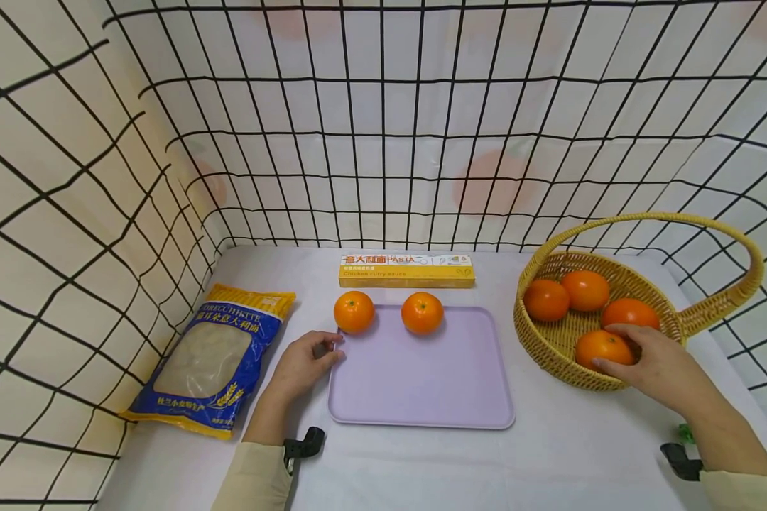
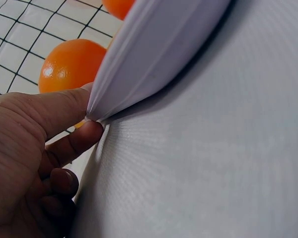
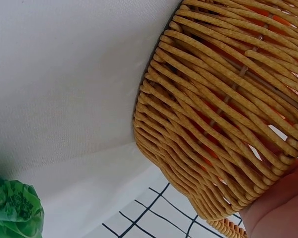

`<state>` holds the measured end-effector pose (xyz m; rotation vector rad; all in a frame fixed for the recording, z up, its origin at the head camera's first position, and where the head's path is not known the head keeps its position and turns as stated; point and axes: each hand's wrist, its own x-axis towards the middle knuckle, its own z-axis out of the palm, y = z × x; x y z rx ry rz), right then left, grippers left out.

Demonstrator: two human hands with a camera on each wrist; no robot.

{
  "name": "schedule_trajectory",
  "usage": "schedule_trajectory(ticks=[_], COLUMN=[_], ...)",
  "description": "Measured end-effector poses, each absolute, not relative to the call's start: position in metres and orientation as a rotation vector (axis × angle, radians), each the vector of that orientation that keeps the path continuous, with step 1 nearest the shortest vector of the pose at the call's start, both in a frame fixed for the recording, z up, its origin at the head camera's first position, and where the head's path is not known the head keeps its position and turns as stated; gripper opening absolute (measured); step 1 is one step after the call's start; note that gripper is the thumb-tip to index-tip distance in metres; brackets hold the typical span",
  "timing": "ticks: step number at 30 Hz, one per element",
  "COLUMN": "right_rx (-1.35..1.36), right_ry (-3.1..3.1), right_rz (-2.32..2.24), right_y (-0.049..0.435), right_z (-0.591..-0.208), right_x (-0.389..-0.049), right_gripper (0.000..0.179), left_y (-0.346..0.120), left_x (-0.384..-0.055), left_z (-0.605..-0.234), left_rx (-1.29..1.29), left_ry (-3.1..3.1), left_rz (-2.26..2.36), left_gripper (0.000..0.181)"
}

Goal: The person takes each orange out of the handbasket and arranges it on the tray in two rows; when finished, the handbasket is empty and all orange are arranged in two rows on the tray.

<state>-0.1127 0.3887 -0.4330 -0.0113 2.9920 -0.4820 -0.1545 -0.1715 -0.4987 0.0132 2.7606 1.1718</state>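
A lavender tray [image 1: 422,376] lies flat on the table, with one orange [image 1: 354,312] at its far left corner and a second orange [image 1: 422,313] along the far edge. My left hand [image 1: 307,362] pinches the tray's left rim; in the left wrist view, the thumb [image 2: 64,106] is on the rim and a fingertip is under it. At the right stands a wicker basket [image 1: 546,355] holding several oranges. Inside it, my right hand [image 1: 658,362] grips the nearest orange [image 1: 604,348] between thumb and fingers. The basket's woven wall [image 3: 213,109] hides most of that grasp in the right wrist view.
A blue and yellow pasta bag [image 1: 204,355] lies left of the tray. Behind the tray is a yellow and white pasta box [image 1: 406,271]. The basket's tall handle [image 1: 735,291] arches over its far side. A green object [image 3: 15,208] lies near the right wrist. Black wire grid surrounds the table.
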Motion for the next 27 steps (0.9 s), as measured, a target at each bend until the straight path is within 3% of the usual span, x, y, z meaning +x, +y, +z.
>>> schedule_trajectory(ticks=[27], right_rx=[-0.063], right_ry=[3.232], right_rz=[-0.611], right_y=[0.350], right_z=[-0.411], right_x=[-0.101], right_gripper=[0.079], left_y=[-0.172], left_x=[-0.156], left_z=[-0.501], left_rx=[0.033], left_ry=[2.765], left_rz=[1.192], left_gripper=[0.028])
